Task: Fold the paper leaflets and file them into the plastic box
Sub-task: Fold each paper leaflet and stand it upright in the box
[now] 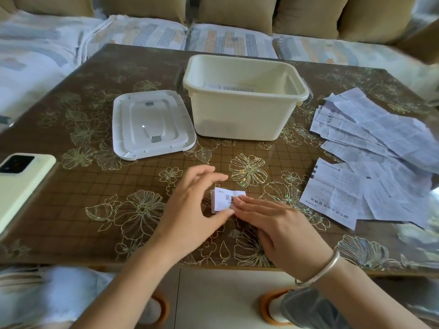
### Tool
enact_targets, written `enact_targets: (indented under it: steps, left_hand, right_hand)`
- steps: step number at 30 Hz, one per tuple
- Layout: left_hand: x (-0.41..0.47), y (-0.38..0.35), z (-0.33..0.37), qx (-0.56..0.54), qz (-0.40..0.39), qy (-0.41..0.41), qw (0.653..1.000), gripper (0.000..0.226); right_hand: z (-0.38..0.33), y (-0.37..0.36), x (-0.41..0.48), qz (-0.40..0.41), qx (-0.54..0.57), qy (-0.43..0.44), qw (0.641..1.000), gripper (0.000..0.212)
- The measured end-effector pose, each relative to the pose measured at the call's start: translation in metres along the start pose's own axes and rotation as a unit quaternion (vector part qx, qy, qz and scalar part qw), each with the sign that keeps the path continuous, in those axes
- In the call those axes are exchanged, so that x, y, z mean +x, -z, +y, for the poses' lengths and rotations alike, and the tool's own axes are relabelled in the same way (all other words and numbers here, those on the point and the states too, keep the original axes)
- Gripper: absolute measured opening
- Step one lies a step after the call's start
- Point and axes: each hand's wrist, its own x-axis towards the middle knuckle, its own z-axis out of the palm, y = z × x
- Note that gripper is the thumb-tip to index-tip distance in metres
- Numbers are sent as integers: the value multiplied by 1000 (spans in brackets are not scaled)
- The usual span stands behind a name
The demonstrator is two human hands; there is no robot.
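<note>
A small folded white leaflet (225, 199) with printed characters lies on the brown flowered table (95, 186) near its front edge. My left hand (190, 207) curls around the leaflet's left side, thumb at its lower edge. My right hand (273, 224) lies flat with its fingertips pressing on the leaflet's right part. Behind it stands a cream plastic box (237, 115), open at the top, with folded paper showing at its bottom. A loose pile of unfolded leaflets (370, 157) spreads over the right side of the table.
The box's white lid (152, 124) lies upside down to the left of the box. A pale green phone (21, 184) rests at the table's left edge. A sofa with cushions runs along the far side.
</note>
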Motion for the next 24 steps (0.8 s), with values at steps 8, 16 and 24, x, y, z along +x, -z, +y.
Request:
enact_targets:
  steps: [8, 16, 24]
  left_hand:
    - [6, 22, -12, 143, -47, -166, 975, 17]
    - [16, 23, -11, 204, -39, -261, 943, 24]
    - [66, 76, 11, 46, 21, -161, 986, 25]
  right_hand:
    - [1, -1, 1, 16, 18, -13, 1000, 37]
    - [1, 3, 28, 19, -30, -22, 999, 18]
    - [18, 54, 82, 138, 47, -28, 989, 4]
